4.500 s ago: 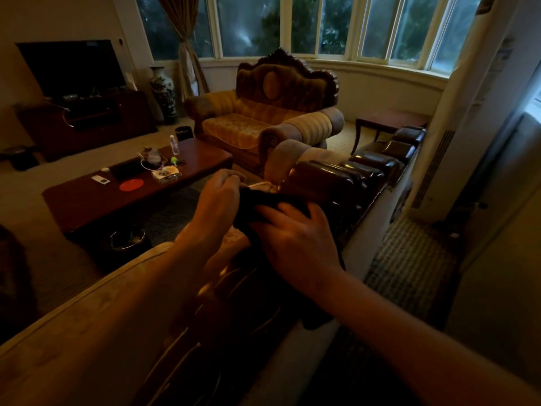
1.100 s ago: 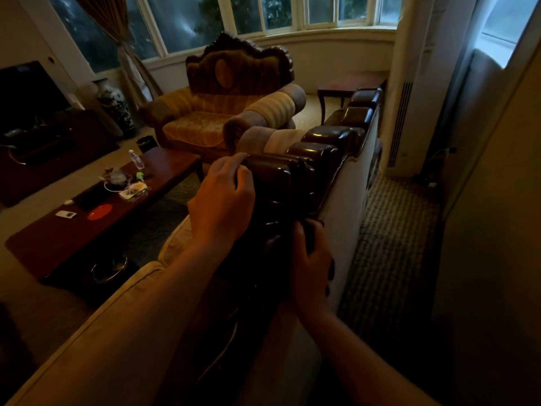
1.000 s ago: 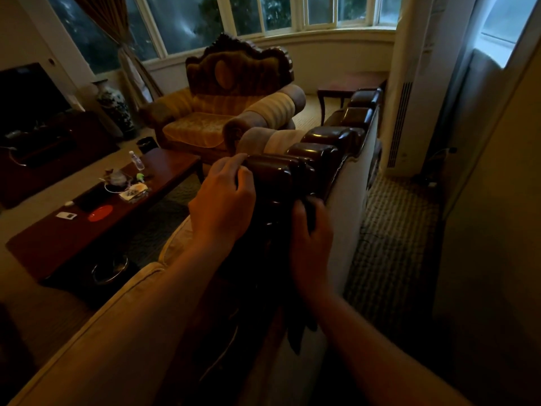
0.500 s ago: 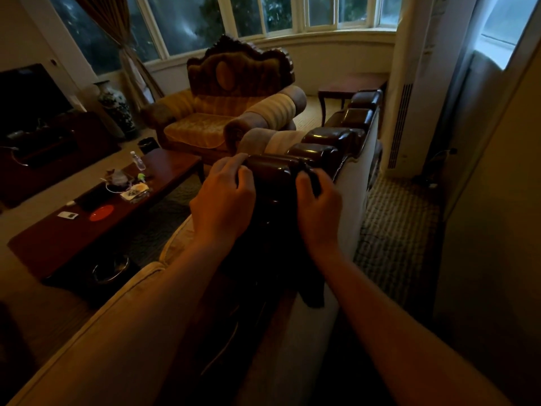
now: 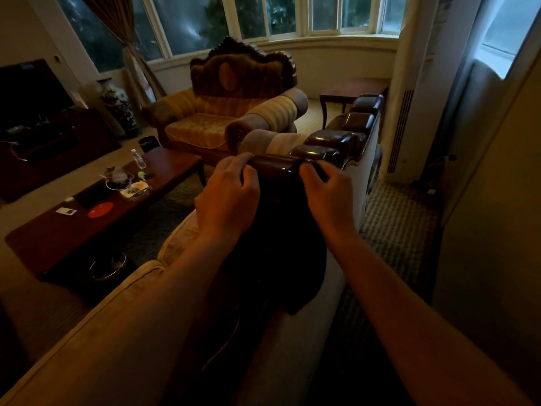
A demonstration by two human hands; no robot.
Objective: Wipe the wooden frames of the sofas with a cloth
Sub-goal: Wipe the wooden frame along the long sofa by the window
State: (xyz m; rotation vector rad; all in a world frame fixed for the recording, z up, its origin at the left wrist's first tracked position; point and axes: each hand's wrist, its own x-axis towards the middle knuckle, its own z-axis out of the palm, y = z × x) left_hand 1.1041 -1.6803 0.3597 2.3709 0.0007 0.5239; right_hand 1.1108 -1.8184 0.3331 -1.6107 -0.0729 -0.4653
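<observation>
We look down along the back of a pale upholstered sofa (image 5: 123, 326) whose top rail is a dark, glossy carved wooden frame (image 5: 330, 140) of rounded lobes running away from us toward the far right. Our left hand (image 5: 227, 197) sits on the near lobe, fingers curled over its left side and gripping the wood. Our right hand (image 5: 328, 194) rests on the right side of the same lobe, fingers bent and pinching the upper edge of a dark cloth (image 5: 284, 244) against the frame. The cloth hangs down between our two wrists, draped over the near part of the rail and the sofa back, its lower corner trailing to the right (the room is dim, so its folds merge with the dark wood and we cannot tell exactly where its edges lie).

Beyond the hands, farther off, stands a gold upholstered armchair with a carved dark wooden crest (image 5: 234, 106), under a curved bank of windows (image 5: 263, 19). To the left is a long reddish-brown wooden coffee table (image 5: 164, 168) carrying a clear plastic bottle (image 5: 138, 159), a red round coaster (image 5: 100, 205) and some small clutter. A blue-and-white porcelain vase (image 5: 117, 105) stands at the far left near a tied curtain (image 5: 131, 60). A small dark side table (image 5: 351, 90) sits at the far right, beside a tall white standing air-conditioner unit (image 5: 409, 98).
</observation>
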